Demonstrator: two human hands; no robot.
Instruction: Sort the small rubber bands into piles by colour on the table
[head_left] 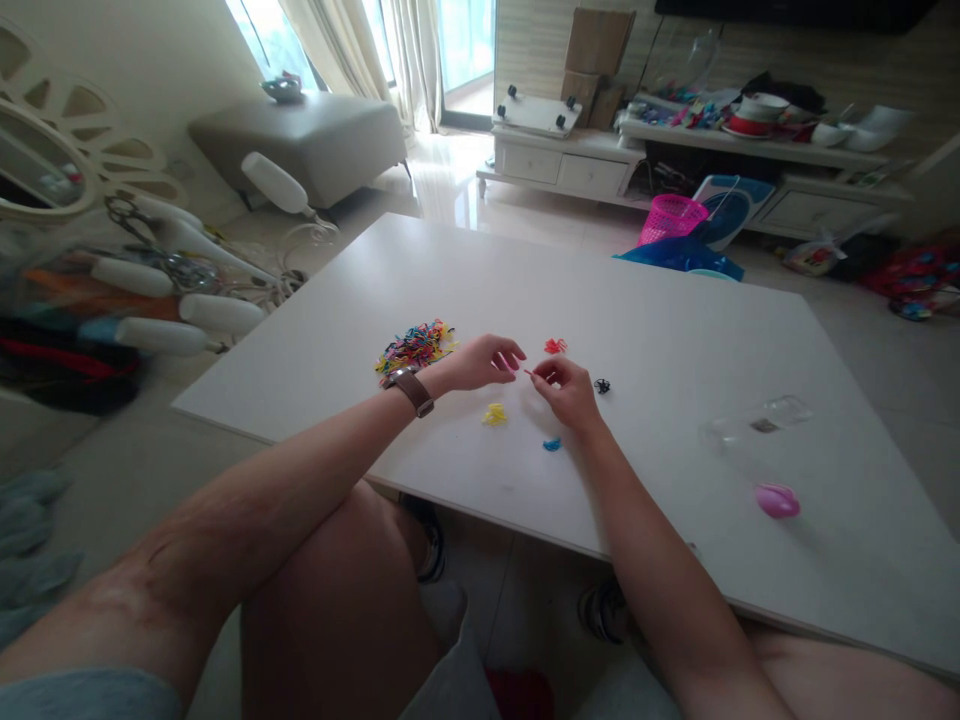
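My left hand, with a watch on its wrist, hovers over the table beside a heap of small multicoloured strips. Its fingers are curved and apart, and I see nothing firmly held in them. Facing it, my right hand pinches a small thin red strip between thumb and fingers. Around the hands lie small single-colour piles: red behind, black to the right, yellow and blue in front. The exact kind of these strips is too small to tell.
On the right of the white table lie a clear container and a shiny pink-purple object. A lamp with white shades stands off the left edge. Beyond the far edge are a pink basket and a low cabinet.
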